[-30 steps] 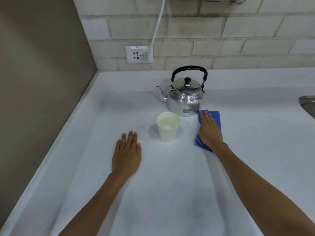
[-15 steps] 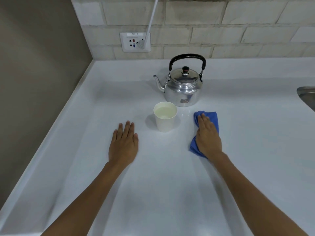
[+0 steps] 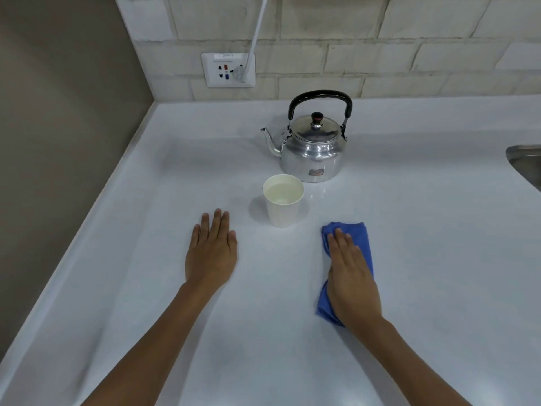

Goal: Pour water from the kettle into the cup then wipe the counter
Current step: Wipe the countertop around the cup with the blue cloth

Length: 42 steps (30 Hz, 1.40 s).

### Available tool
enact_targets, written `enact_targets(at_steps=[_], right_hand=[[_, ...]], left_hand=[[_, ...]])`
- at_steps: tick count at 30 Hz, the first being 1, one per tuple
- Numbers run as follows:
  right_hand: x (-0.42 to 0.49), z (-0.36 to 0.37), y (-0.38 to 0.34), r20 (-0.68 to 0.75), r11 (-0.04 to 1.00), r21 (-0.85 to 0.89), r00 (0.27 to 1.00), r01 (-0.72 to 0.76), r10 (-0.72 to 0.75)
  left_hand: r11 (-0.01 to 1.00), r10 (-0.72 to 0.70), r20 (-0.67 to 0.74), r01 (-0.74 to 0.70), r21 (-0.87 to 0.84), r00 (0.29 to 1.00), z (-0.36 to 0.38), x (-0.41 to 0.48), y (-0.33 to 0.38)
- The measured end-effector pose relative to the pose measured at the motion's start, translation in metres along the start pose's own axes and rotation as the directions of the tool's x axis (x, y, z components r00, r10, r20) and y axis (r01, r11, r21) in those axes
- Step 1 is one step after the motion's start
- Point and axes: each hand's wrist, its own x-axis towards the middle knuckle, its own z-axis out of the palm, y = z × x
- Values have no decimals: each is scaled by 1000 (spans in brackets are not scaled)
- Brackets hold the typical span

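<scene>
A shiny metal kettle (image 3: 313, 150) with a black handle stands upright on the white counter (image 3: 424, 259), spout pointing left. Just in front of it sits a white paper cup (image 3: 283, 200) holding water. My right hand (image 3: 349, 273) lies flat, palm down, pressing on a folded blue cloth (image 3: 361, 234) to the right of the cup; the cloth shows beyond my fingertips and along both sides of the hand. My left hand (image 3: 210, 250) rests flat on the bare counter left of the cup, fingers together, holding nothing.
A brick-tiled wall runs along the back with a white socket plate (image 3: 228, 70) and a white cable (image 3: 259, 24) plugged in. A grey-brown side wall (image 3: 58, 142) bounds the counter on the left. The rim of a steel sink (image 3: 524, 162) shows at the right edge.
My right hand has slid the blue cloth toward me, away from the kettle's base. The left hand, cup and kettle stay where they were; the camera has tilted a little.
</scene>
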Motion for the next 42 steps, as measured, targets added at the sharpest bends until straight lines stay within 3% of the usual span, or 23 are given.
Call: enact_targets(at_steps=[4, 7, 10, 13, 15, 20, 24, 26, 34, 42], right_hand=[[-16, 22, -56, -17, 994, -25, 994, 109, -109], [-13, 47, -100, 96, 976, 32, 971, 215, -217], [-2, 52, -121, 177, 959, 109, 944, 262, -278], [3, 35, -106, 163, 896, 420, 959, 146, -232], [8, 22, -77, 84, 869, 490, 987, 77, -135], [41, 16, -11, 89, 995, 89, 996, -39, 32], [74, 19, 0, 68, 996, -67, 995, -66, 70], [86, 22, 3, 59, 992, -98, 995, -79, 85], [94, 34, 9, 83, 984, -159, 992, -82, 96], [96, 33, 10, 119, 984, -178, 993, -1, 22]], left_hand=[[1000, -6, -5, 6, 5, 1000, 0, 1, 1], [1000, 1, 28, 0, -17, 1000, -2, 2, 0], [963, -22, 52, 35, -266, 998, -12, 0, -2], [837, -130, -20, 99, -538, 991, -25, -10, 0], [828, -100, -76, 41, -560, 992, -34, -22, 9], [908, 87, -10, -83, -411, 996, -31, -59, 55], [993, 66, 79, -57, -108, 995, -18, -72, 76], [997, 74, 81, -71, -42, 994, -16, -71, 72], [994, 86, 80, -81, -68, 993, -17, 9, 34], [971, 199, 39, -192, -145, 979, -5, 51, 57]])
